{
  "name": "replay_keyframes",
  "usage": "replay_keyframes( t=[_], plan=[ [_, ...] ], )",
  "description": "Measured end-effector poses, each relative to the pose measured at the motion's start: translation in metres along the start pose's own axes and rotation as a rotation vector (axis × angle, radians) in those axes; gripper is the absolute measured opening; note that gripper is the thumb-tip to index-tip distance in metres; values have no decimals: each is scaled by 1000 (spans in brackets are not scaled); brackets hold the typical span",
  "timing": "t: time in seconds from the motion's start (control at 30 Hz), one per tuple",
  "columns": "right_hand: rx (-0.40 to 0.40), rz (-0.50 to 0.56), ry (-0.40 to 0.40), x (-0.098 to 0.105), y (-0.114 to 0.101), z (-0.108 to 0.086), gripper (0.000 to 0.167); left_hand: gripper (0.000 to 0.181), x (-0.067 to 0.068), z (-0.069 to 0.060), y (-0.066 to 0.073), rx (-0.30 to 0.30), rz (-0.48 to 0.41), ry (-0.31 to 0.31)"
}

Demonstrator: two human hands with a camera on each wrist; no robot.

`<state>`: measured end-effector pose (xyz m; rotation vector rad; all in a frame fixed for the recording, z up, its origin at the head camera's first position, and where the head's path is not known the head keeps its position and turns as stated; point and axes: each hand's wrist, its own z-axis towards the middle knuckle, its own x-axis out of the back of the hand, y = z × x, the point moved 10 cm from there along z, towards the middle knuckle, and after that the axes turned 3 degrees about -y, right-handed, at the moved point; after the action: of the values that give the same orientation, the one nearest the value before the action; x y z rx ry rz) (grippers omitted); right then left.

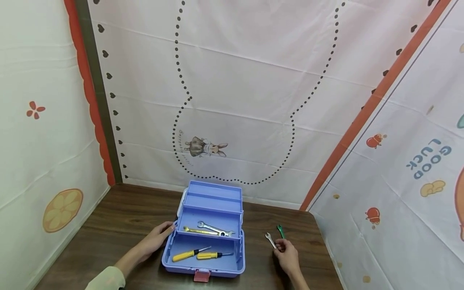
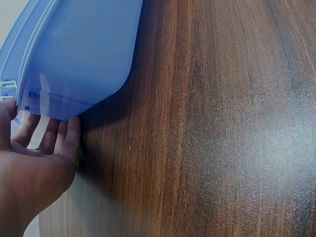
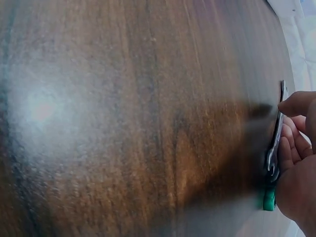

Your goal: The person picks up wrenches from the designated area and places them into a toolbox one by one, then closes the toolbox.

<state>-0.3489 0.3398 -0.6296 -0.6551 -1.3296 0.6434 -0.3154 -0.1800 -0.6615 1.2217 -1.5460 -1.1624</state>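
Note:
An opened blue toolbox [image 1: 204, 274] with a fold-out tray stands on the table. My left hand [image 1: 156, 239] grips its left side, the thumb near the rim and the fingers against the side wall [image 2: 94, 54]. In the tray lie a yellow wrench [image 1: 201, 230] and a silver wrench [image 1: 210, 227]; two yellow-handled screwdrivers [image 1: 184, 255] lie in the bottom compartment. Right of the box, my right hand [image 1: 287, 257] pinches another silver wrench [image 1: 270, 239] low over the tabletop. A green wrench [image 1: 280, 230] lies just beyond the fingers, partly hidden by the hand.
The dark wooden table [image 1: 141, 205] carries the toolbox and wrenches. Printed white cloth [image 1: 239, 112] hangs along its back and both sides. A red latch [image 1: 201, 276] juts from the toolbox's front.

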Motion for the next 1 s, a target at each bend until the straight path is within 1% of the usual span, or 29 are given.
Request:
replay_keyframes(
  t=[0.1, 0.2, 0.27, 0.37, 0.53, 0.63, 0.73, 0.9, 1.0],
  plan=[
    [-7, -3, -11, -2, -1, 2, 26, 68, 1, 0, -1, 5, 7, -5],
    [-8, -44, -24, -4, -2, 4, 23, 70, 0, 0, 0, 3, 18, -20],
    [-27, -67, -34, -5, -2, 5, 22, 70, 1, 1, -1, 8, 13, -21],
    [-34, -96, -51, -6, -3, 8, 21, 70, 0, 2, 1, 7, 13, -24],
    [-43, -98, -63, -5, -2, 9, 20, 70, -1, 2, 0, 10, 6, -15],
    [-19, -102, -62, -5, -3, 10, 19, 70, 0, 1, -2, 18, -6, -3],
    [4, -101, -65, -6, -4, 10, 19, 71, 0, 0, -2, 11, -6, -2],
    [-1, -86, -82, -8, -5, 9, 19, 74, 0, -1, -3, 12, 1, -5],
    [-16, -92, -76, -8, -4, 7, 19, 76, 0, -1, -3, 13, 4, -8]
  ],
)
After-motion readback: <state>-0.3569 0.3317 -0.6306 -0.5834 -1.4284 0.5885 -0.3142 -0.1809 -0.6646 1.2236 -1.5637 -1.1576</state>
